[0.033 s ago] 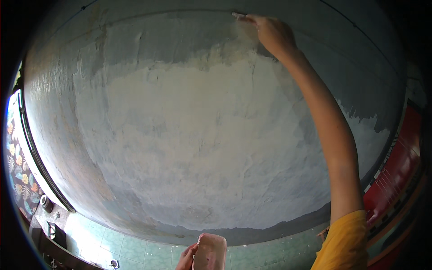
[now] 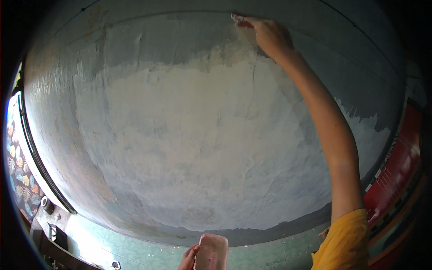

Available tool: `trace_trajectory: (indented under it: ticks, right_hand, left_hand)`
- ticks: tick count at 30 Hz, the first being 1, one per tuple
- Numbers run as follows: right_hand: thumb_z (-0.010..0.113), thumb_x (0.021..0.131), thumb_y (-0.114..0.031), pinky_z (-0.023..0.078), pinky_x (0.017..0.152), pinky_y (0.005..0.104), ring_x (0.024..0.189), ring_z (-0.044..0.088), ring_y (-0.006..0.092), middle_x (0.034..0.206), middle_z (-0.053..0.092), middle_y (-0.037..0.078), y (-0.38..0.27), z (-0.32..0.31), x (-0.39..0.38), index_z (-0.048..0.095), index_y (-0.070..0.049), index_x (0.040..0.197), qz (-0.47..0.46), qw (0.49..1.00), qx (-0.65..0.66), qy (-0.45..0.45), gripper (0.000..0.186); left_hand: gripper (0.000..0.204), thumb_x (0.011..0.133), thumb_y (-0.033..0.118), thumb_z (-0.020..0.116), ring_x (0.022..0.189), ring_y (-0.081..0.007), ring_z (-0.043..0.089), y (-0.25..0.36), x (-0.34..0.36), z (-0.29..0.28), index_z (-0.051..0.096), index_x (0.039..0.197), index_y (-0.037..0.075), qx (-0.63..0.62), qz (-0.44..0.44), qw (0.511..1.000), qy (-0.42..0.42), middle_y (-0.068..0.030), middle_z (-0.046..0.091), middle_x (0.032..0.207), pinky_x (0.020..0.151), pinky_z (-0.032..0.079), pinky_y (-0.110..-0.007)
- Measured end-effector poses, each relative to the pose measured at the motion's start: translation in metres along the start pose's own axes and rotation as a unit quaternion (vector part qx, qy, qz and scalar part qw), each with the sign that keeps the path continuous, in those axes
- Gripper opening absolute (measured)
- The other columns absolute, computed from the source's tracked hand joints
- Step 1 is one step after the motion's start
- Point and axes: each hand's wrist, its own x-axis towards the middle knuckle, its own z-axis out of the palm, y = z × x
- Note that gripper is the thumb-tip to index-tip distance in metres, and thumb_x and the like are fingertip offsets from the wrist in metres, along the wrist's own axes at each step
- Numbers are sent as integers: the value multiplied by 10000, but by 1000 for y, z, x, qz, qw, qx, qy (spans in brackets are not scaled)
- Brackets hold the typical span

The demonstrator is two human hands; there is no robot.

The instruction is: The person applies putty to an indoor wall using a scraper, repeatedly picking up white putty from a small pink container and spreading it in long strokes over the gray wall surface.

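Note:
High on a grey wall (image 2: 171, 40), my right hand (image 2: 273, 39) is closed on a flat reddish putty scraper (image 2: 240, 21) smeared with pale putty. The scraper is at the wall surface; exact contact is hard to make out. A broad whitish coat of putty (image 2: 189, 117) covers the middle of the wall, with ragged edges against the darker grey. Low in the view, my left hand (image 2: 188, 258) grips the left side of a shallow pinkish rectangular tub (image 2: 221, 246), its inside streaked with putty.
Pale green floor tiles (image 2: 135, 249) run along the wall's foot, specked with white bits. Patterned cloth (image 2: 22, 175) and a dark round pot (image 2: 47, 205) are at the left. A red panel (image 2: 389, 180) stands at the right. A thin cable (image 2: 355, 25) crosses the upper right.
My right hand has shifted very slightly left, and the scraper has tilted so more of its reddish face shows. The tub has moved a touch to the right.

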Motion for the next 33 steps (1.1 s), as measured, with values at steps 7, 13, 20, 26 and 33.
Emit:
trace_trajectory:
  ticks: [7,13,20,26,33]
  right_hand:
    - [557,936,-21,602,880,407,1011,735,295,1141,753,94,-56,37,-108,740,-133,1171,-115,993,21,-23,318]
    - [560,943,-45,605,809,418,951,736,313,1063,758,128,4,-12,-18,726,-166,1200,58,993,-7,-103,329]
    - [568,951,-57,609,832,424,940,732,343,1058,753,151,-23,41,-125,708,-140,1225,-73,997,25,-29,318]
    - [558,948,-33,612,822,403,1015,725,287,1253,707,99,15,-18,-55,676,-87,1281,134,984,-29,-117,357]
    - [540,926,33,613,892,405,1055,719,338,1333,663,161,28,55,-151,640,-96,1348,-96,992,-73,43,453]
  left_hand:
    - [490,1069,306,495,1130,-164,616,28,7,-18,569,1388,-59,-6,-24,1000,-6,-101,654,1282,959,501,-301]
    - [492,1071,327,496,1133,-173,613,19,18,-34,574,1391,-39,6,2,1000,-17,-98,653,1288,962,501,-310]
    - [495,1074,351,498,1136,-184,610,9,19,-50,579,1395,-17,7,13,1000,-6,-95,651,1295,964,501,-322]
    - [498,1076,372,499,1139,-193,607,6,28,-51,584,1398,2,16,14,1000,-19,-92,649,1301,967,501,-331]
    - [501,1078,397,501,1143,-203,604,-2,42,-47,589,1402,25,16,26,999,-16,-88,647,1309,970,501,-343]
